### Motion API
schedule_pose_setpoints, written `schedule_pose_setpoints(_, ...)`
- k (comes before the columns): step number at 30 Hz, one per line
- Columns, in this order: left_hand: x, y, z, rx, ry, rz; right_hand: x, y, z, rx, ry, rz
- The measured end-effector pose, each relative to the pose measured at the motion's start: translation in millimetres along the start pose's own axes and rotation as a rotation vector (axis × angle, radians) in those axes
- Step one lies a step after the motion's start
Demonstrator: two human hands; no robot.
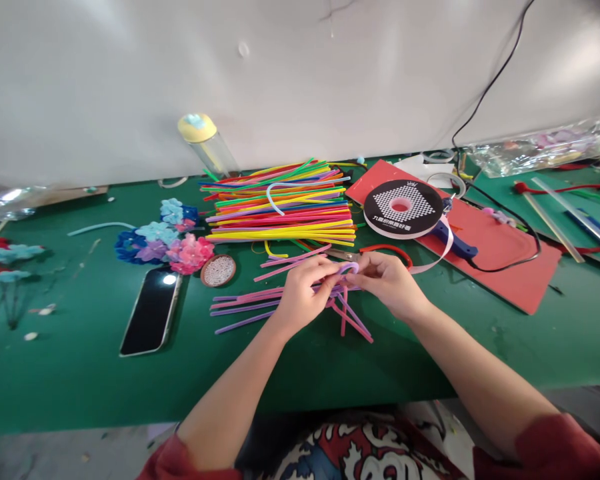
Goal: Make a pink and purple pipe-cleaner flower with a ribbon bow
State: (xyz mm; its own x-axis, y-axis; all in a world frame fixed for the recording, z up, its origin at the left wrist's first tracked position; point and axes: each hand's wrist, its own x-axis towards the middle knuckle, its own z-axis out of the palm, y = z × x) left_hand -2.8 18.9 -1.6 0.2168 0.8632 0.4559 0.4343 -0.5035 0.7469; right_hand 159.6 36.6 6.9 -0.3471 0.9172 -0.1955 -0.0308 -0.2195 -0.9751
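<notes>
A lilac stem (350, 267) is bent into a small loop and pinched from both sides. The left hand (304, 291) is closed on one side with its fingers curled. The right hand (389, 280) is closed on the other side between thumb and forefinger. The loop is held just above the green table (80, 380), straight ahead of the person and well inside the near edge.

Loose pink and purple stems (250, 308) are spread on the cloth below the hands, and some run under the palms. Bare cloth is left beside both forearms, out to the table's front edge. On the left, this room is bounded by a phone (151, 312) lying flat, with fuzzy flowers (167, 241) beyond it. Behind, it is bounded by a stack of coloured stems (285, 213). On the right, it is bounded by a red mat (510, 267) bearing a ribbon spool (404, 208). Red-handled scissors (386, 248) lie just behind the right hand.

The fingertips are largely hidden by the knuckles, so it cannot be told how many stems are gripped. The scissor blades are mostly covered by the hands. The far left of the table is blurred. A clear bag (545, 143) at the far right is cut off by the frame.
</notes>
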Motion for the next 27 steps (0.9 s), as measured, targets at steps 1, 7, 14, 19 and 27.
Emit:
schedule_pose_setpoints(1, -0.2, 0.2, 0.4, 0.009, 0.010, -0.010, 0.6, 0.3, -0.8, -0.022, 0.010, -0.018)
schedule_pose_setpoints(7, -0.3, 1.6, 1.3, 0.069, 0.018, -0.032, 1.4, 0.4, -2.1, -0.061, 0.046, -0.044)
schedule_pose_setpoints(14, -0.9, 4.9, 2.0, 0.103, -0.054, -0.045, 1.7, 0.6, 0.9, 0.090, 0.025, 0.023)
schedule_pose_setpoints(19, -1.8, 7.9, 3.4, 0.041, -0.074, -0.082, 2.9, 0.5, 1.2, 0.148, 0.067, 0.047)
schedule_pose_setpoints(27, -2.2, 8.4, 3.9, 0.017, -0.058, -0.060, 3.6, 1.0, 0.4, 0.153, 0.123, 0.028)
